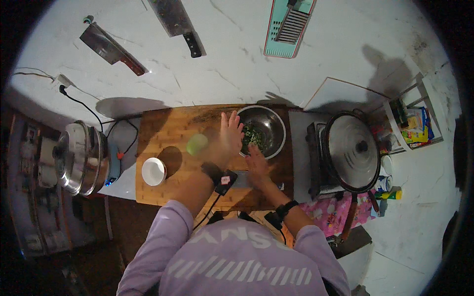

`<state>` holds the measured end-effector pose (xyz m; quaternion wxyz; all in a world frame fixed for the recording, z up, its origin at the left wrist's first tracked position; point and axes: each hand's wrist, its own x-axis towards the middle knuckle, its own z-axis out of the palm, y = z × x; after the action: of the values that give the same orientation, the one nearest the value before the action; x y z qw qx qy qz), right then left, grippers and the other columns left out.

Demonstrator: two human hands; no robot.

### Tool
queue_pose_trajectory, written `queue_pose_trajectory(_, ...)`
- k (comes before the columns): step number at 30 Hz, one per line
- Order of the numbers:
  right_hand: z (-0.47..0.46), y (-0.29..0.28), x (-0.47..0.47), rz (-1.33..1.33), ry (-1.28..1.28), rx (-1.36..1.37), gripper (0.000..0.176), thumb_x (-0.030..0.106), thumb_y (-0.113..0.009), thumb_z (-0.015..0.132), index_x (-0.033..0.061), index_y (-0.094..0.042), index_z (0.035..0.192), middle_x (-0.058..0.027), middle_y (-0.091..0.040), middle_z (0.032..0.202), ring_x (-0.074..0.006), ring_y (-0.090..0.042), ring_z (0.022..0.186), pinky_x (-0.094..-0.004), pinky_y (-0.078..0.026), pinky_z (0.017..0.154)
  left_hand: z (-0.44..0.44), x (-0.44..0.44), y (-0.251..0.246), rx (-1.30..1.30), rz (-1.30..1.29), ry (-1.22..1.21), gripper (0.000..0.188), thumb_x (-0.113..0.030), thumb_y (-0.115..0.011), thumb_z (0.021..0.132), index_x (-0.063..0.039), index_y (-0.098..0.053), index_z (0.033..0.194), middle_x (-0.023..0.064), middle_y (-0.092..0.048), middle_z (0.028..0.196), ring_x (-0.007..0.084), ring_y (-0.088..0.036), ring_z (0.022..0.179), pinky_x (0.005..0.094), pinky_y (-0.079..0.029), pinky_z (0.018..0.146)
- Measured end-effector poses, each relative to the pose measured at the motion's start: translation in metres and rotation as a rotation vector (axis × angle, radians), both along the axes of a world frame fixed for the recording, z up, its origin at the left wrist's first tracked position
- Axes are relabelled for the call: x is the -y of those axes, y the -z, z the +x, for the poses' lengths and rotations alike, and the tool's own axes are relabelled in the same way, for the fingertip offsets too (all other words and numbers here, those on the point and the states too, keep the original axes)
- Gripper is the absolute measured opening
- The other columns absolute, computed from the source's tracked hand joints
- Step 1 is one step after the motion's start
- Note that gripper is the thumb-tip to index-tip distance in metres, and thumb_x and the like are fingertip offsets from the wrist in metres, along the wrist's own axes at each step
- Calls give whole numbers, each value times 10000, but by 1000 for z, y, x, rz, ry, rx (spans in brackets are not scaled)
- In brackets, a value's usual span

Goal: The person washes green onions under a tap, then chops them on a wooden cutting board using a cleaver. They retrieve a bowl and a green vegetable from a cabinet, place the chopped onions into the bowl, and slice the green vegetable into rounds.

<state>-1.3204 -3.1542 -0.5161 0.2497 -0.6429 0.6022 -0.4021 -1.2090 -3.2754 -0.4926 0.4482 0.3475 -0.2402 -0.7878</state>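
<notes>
My left hand (231, 135) is raised at the left rim of a stainless steel bowl (272, 129), its fingers extended and nothing seen in it. Chopped green leaves (253, 137) lie in the bowl's left part. Near the bowl's lower left rim is my right hand (257, 162), fingers apart, with its fingertips by the leaves. A flat grey blade-like thing (242, 179), partly hidden, lies beside the right hand; I cannot tell exactly what it is. Left of my left hand sits a round pale green vegetable or fruit (197, 144) on the wooden cutting board (177, 122).
A white bowl (154, 171) stands on the board's left. Further left is a steel steamer pot (79, 159) with a cord. At the right, a lidded pan (353, 148) sits on a stove (316, 159). Cleavers (107, 46) and a grater (292, 26) hang on the wall.
</notes>
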Motion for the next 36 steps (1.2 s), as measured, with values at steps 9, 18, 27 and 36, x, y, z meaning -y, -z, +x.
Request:
queue_pose_trajectory(9, -14, 13, 18, -35, -25, -317, 465, 353, -409, 1030, 33, -509, 1353, -171, -441, 1457, -364, -422, 1337, -508, -315, 1110, -9, -5, 11, -159, 126, -101, 905, -783, -283, 890, -216, -98, 1570, 105, -34, 1630, 368, -74, 1484, 586, -104, 1166)
queue_pose_trajectory(18, -32, 8, 24, -196, -92, -359, 277, 110, -569, 912, 29, -616, 1172, -182, -604, 1189, -385, -580, 1005, -473, -450, 882, -3, -11, 7, -80, 96, 56, 790, -676, -386, 932, -149, -271, 1510, 104, -271, 1555, 306, -248, 1426, 534, -208, 1132)
queue_pose_trajectory(27, -66, 40, -99, 253, -197, -527, 346, 91, -634, 828, 75, -587, 1170, -147, -593, 1092, -342, -552, 1041, -448, -444, 892, 113, -33, 36, 1792, -852, 54, 590, -334, -766, 821, -64, -510, 1279, 163, -520, 1309, 308, -543, 1165, 387, -450, 971)
queue_pose_trajectory(36, -58, 86, -91, 324, -300, -619, 433, 95, -668, 760, 94, -542, 1174, -164, -542, 1021, -344, -540, 997, -465, -445, 861, 175, -27, 78, 1655, -167, 361, 933, -345, -818, 754, -55, -288, 1465, 206, -545, 1322, 345, -590, 1141, 419, -510, 900)
